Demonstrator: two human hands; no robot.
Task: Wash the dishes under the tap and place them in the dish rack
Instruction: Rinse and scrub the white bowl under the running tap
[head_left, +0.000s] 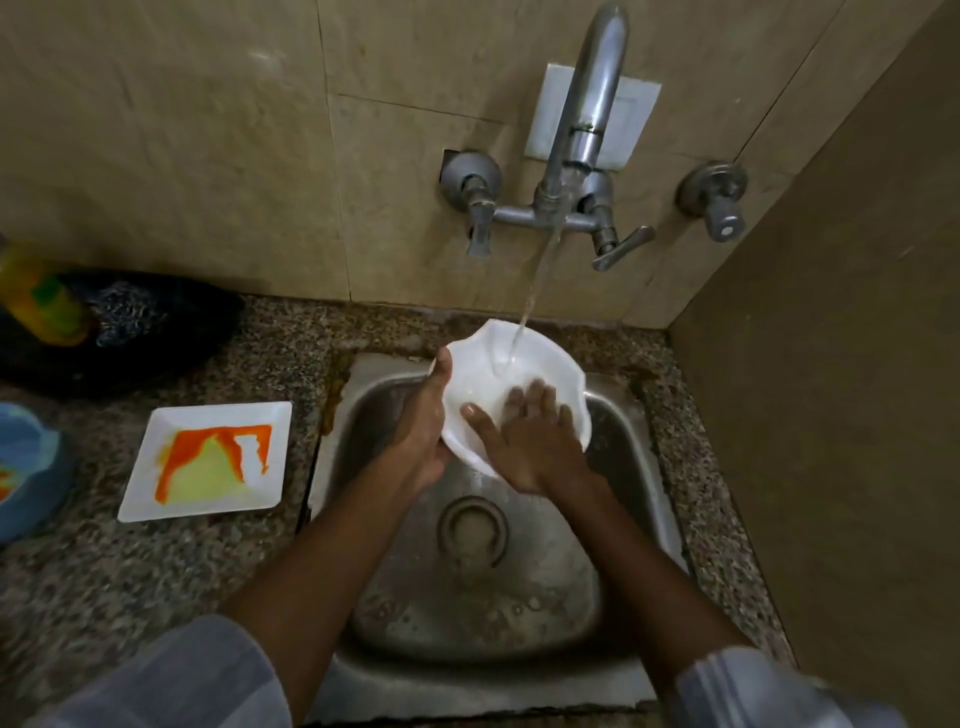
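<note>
A white bowl with a wavy rim (540, 358) is held tilted over the steel sink (618, 441), under a running stream of water from the tap (582, 119). My left hand (423, 426) grips the bowl's left rim from outside, thumb along the edge. My right hand (524, 441) lies flat inside the bowl with fingers spread against its wet inner face. A square white plate (156, 499) smeared with orange and yellow sauce lies on the counter left of the sink.
A granite counter (104, 582) surrounds the sink. At the far left sit a blue dish (26, 467), a yellow-green bottle (41, 301) and a dark cloth or scrubber heap (145, 322). A wall stands close on the right. The sink drain (472, 530) is uncovered.
</note>
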